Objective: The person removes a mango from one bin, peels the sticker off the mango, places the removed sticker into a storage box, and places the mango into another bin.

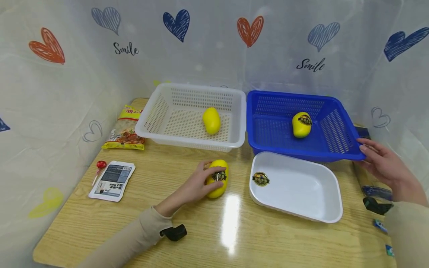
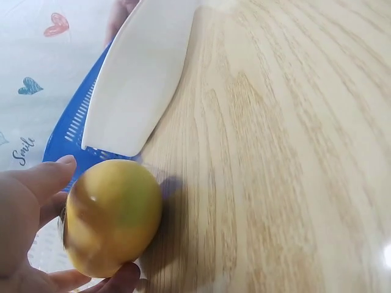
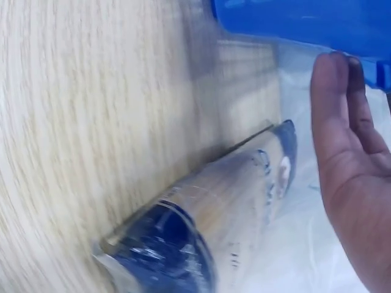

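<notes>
My left hand (image 1: 197,182) grips a yellow mango (image 1: 219,189) with a dark round label, low over the wooden table. In the left wrist view its fingers and thumb curve round the mango (image 2: 116,213). At the far right, my right hand (image 1: 385,163) pinches the right rim corner of a blue plastic basket (image 1: 278,149). The right wrist view shows its straight-looking fingers (image 3: 330,104) against the underside of that rim. One labelled mango (image 1: 301,126) lies in the blue basket. Another mango (image 1: 211,121) lies in the white perforated basket (image 1: 191,142).
A white tray (image 1: 298,190) with a gold-and-black sticker stands before the blue basket. At left lie a yellow food bag (image 1: 125,130), a flat white packet (image 1: 114,180) and a red lollipop (image 1: 101,164). Beside the right hand lies a blue-ended clear package (image 3: 214,207).
</notes>
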`<state>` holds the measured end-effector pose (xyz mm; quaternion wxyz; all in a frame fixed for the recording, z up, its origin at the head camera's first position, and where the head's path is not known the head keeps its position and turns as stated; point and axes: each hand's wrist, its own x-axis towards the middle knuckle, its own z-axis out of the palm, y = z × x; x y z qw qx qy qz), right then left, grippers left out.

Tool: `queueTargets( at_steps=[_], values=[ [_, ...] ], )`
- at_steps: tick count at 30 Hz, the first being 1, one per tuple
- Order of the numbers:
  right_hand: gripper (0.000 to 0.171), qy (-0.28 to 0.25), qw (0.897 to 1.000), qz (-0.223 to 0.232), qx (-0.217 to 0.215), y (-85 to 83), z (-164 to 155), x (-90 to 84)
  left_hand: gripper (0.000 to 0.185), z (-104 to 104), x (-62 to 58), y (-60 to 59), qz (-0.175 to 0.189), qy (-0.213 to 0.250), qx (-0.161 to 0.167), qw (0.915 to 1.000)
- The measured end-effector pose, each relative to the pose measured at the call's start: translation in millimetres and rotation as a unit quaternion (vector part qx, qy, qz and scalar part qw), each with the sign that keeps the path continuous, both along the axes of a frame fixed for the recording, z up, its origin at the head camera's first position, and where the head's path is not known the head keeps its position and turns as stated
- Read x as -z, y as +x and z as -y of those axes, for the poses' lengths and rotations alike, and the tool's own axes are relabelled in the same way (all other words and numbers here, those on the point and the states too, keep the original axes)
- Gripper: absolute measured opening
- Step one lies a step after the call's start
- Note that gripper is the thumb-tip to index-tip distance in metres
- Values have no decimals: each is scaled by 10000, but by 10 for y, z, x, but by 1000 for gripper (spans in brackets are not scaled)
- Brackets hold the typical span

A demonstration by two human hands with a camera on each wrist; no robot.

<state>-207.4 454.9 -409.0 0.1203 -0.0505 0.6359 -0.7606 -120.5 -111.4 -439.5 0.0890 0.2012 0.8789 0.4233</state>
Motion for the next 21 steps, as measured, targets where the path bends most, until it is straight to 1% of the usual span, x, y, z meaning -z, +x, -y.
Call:
queueTargets(
  at_steps=[1, 2, 3, 4, 5, 6, 7, 8, 9, 10, 11, 14, 15, 17, 18, 21],
  values=[
    [29, 389, 9992, -36, 55, -4, 4, -17, 45, 2, -1, -1, -4, 28, 11, 10000],
    [27, 900, 9958, -103, 116, -7, 10, -37, 45, 5, -1, -2, -12, 52, 25, 10000],
    [26, 1535, 9878, -159, 218, -10, 19, -60, 45, 6, -1, -4, -33, 68, 45, 10000],
    [26, 2177, 9754, -217, 270, -12, 28, -85, 45, 8, 1, -8, -44, 84, 67, 9999],
    [30, 2926, 9553, -284, 319, -15, 52, -117, 46, 9, 1, -10, -54, 92, 86, 9999],
    [37, 3604, 9316, -295, 363, -14, 83, -157, 46, 9, 2, -13, -61, 100, 95, 9999],
    [43, 4207, 9057, -307, 419, -16, 133, -208, 46, 10, 4, -13, -67, 117, 87, 9999],
    [50, 4679, 8819, -338, 463, -17, 187, -262, 46, 12, 7, -15, -57, 128, 73, 9999],
    [55, 5044, 8613, -358, 495, -19, 250, -318, 46, 13, 9, -15, -49, 156, 57, 9999],
    [59, 5317, 8444, -403, 517, -21, 321, -382, 47, 14, 11, -16, -36, 183, 32, 9998],
    [60, 5513, 8315, -414, 549, -22, 407, -449, 47, 14, 13, -17, -14, 210, -1, 9998],
    [59, 5787, 8109, -594, 631, -14, 688, -654, 48, 15, 18, -22, 69, 271, -110, 9995],
    [59, 5841, 8063, -678, 646, -7, 796, -717, 49, 15, 20, -25, 106, 293, -147, 9994],
    [58, 5861, 8031, -868, 639, 35, 1024, -842, 51, 11, 20, -28, 192, 335, -224, 9990],
    [58, 5828, 8041, -1001, 611, 62, 1141, -897, 52, 8, 18, -29, 229, 358, -258, 9988],
    [53, 5561, 8195, -1314, 444, 167, 1503, -1019, 57, 0, 7, -30, 316, 400, -349, 9981]
  ],
)
